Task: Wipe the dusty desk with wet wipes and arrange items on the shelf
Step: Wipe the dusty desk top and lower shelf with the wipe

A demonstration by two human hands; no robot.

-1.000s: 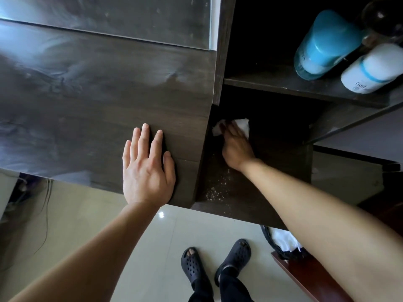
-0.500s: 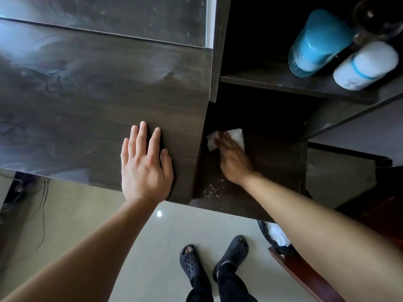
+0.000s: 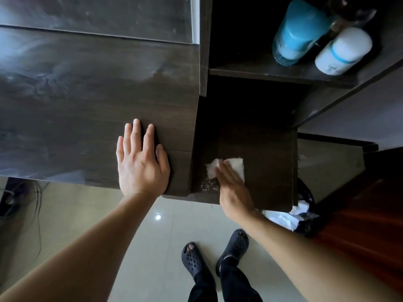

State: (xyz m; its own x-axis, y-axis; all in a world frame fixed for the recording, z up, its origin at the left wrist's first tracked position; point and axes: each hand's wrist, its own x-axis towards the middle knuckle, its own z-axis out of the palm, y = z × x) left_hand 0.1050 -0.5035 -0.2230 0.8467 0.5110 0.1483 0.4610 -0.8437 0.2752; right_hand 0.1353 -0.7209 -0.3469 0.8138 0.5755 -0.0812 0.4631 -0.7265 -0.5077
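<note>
A dark wooden desk (image 3: 87,94) fills the upper left, smeared with pale dust. My left hand (image 3: 139,162) lies flat on its near right corner, fingers straight. Beside the desk, a lower dark shelf board (image 3: 268,162) holds a white wet wipe (image 3: 236,165). My right hand (image 3: 231,186) presses the wipe down with straight fingers near the board's front left. A patch of pale crumbs (image 3: 209,186) lies just left of that hand. On the upper shelf (image 3: 272,73) stand a blue bottle (image 3: 298,33) and a white bottle (image 3: 342,51).
A black bin (image 3: 305,221) with crumpled white tissues sits on the floor under the shelf's right side. A reddish wooden surface (image 3: 366,214) lies at the right. My feet in dark clogs (image 3: 216,256) stand on pale tiles. Cables (image 3: 37,203) hang at the left.
My right hand has dragged the wipe from deep in the lower shelf toward the front edge, close to the crumbs. My left hand stays flat on the desk corner.
</note>
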